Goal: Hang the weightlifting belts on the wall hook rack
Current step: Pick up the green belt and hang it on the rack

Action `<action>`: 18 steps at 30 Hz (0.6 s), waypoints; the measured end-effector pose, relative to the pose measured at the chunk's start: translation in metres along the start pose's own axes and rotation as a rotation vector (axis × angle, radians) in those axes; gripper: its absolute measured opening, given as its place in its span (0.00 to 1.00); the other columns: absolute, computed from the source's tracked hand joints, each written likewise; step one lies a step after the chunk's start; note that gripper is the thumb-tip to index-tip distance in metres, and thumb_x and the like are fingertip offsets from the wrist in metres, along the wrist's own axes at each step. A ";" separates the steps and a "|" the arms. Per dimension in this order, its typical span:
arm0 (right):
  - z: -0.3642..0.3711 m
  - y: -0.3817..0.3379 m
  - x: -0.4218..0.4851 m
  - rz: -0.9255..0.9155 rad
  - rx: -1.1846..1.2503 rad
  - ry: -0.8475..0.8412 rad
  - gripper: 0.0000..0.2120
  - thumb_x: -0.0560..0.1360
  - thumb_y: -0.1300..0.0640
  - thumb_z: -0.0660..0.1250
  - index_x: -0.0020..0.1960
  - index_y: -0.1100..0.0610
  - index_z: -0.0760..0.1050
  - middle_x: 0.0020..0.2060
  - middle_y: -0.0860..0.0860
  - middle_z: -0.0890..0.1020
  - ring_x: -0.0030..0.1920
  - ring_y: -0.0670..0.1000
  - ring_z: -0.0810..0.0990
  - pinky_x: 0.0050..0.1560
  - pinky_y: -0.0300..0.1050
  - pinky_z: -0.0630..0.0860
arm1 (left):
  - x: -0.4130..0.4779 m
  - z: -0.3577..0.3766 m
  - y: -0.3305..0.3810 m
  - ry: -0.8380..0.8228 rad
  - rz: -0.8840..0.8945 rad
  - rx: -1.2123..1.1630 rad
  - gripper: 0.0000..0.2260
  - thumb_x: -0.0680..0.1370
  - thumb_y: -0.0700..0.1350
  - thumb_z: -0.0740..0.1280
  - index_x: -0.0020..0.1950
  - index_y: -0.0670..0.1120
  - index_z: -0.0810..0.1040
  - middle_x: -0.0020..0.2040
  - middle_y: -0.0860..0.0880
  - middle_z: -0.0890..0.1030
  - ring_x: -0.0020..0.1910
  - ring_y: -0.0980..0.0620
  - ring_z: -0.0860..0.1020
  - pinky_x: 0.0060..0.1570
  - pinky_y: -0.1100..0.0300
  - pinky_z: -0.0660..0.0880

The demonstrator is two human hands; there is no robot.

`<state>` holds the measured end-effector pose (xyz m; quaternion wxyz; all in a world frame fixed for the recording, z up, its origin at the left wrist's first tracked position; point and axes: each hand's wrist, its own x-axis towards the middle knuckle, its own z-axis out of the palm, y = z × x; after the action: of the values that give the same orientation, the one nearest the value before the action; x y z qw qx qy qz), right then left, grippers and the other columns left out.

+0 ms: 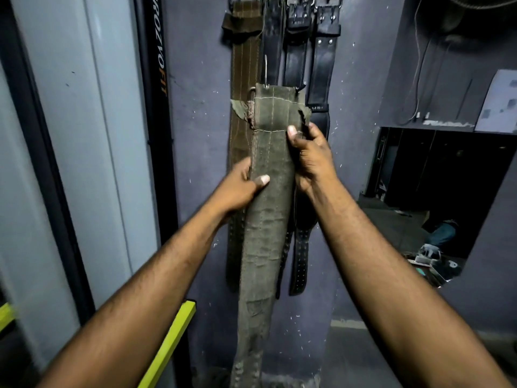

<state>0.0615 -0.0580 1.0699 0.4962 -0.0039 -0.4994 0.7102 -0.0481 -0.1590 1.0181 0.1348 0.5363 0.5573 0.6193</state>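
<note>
I hold a worn olive-green weightlifting belt (268, 219) upright in front of the grey wall, buckle end up. My right hand (310, 155) grips its right edge near the top, thumb on the front. My left hand (243, 186) clasps its left edge lower down. Behind it, several belts hang from the wall hook rack (288, 0) at the frame's top edge: a brown belt (243, 57) on the left and black belts (296, 51) beside it. The green belt's top sits well below the rack.
A black machine upright with orange lettering (158, 79) stands left of the wall. A yellow bar (170, 343) slants at the lower left. A dark opening with cluttered items (436, 191) lies to the right, and cables (422, 79) hang above it.
</note>
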 end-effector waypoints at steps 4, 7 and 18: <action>0.003 0.010 0.001 -0.004 0.011 0.036 0.08 0.77 0.69 0.65 0.48 0.57 0.76 0.41 0.53 0.83 0.39 0.50 0.82 0.47 0.50 0.81 | -0.006 0.016 -0.021 0.319 0.100 0.551 0.04 0.79 0.43 0.66 0.51 0.42 0.75 0.50 0.42 0.85 0.51 0.40 0.81 0.49 0.51 0.78; 0.002 0.011 0.001 -0.019 0.018 0.019 0.08 0.77 0.69 0.66 0.50 0.57 0.77 0.43 0.54 0.83 0.42 0.51 0.82 0.49 0.52 0.81 | -0.006 0.012 -0.029 0.271 0.135 0.473 0.08 0.80 0.45 0.64 0.56 0.43 0.75 0.53 0.43 0.84 0.54 0.42 0.81 0.54 0.48 0.79; 0.002 0.007 -0.003 -0.116 0.029 0.036 0.09 0.77 0.71 0.66 0.50 0.58 0.77 0.44 0.54 0.84 0.45 0.53 0.81 0.56 0.54 0.79 | -0.033 0.010 -0.044 0.084 0.047 0.288 0.18 0.80 0.46 0.66 0.69 0.50 0.71 0.64 0.49 0.81 0.64 0.49 0.79 0.65 0.49 0.76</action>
<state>0.0571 -0.0616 1.0650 0.5455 0.0195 -0.4795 0.6871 -0.0459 -0.1634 0.9628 0.0185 0.5365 0.6328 0.5581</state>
